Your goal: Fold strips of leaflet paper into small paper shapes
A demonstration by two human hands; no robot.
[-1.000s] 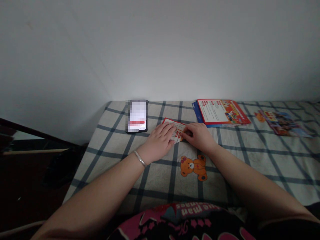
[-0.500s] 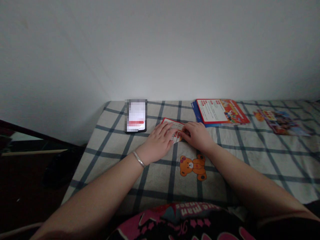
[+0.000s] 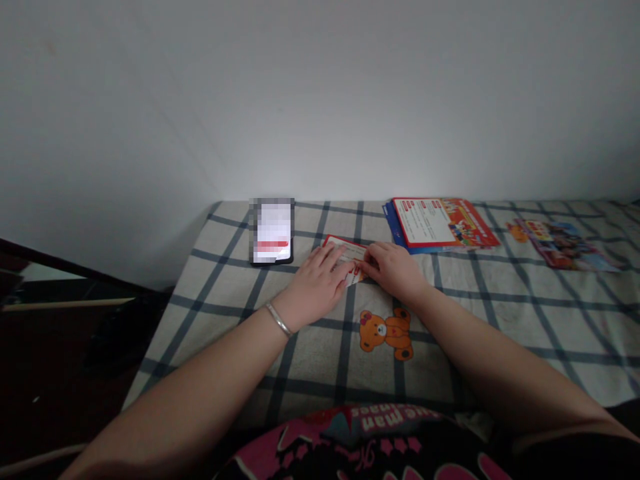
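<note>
A small white leaflet with a red border and orange and red print (image 3: pixel 353 251) lies on the checked cloth in front of me, partly covered by both hands. My left hand (image 3: pixel 320 283) rests flat on its left part, fingers stretched out and slightly apart. At the leaflet's right side, my right hand (image 3: pixel 394 268) has its fingers curled with thumb and forefinger pinched at the edge. The two thumbs are close together over the print. Whether the leaflet is folded underneath cannot be told.
A phone with a lit, blurred screen (image 3: pixel 274 230) lies at the back left. Red-and-white printed sheets (image 3: pixel 427 223) on a blue one are at the back right, with a colourful booklet (image 3: pixel 570 245) farther right. The checked cloth (image 3: pixel 320 363) carries a bear print. A wall stands behind.
My right thumb and fingers have shifted slightly left over the leaflet's right side and closed together. The left hand has stayed nearly still.
</note>
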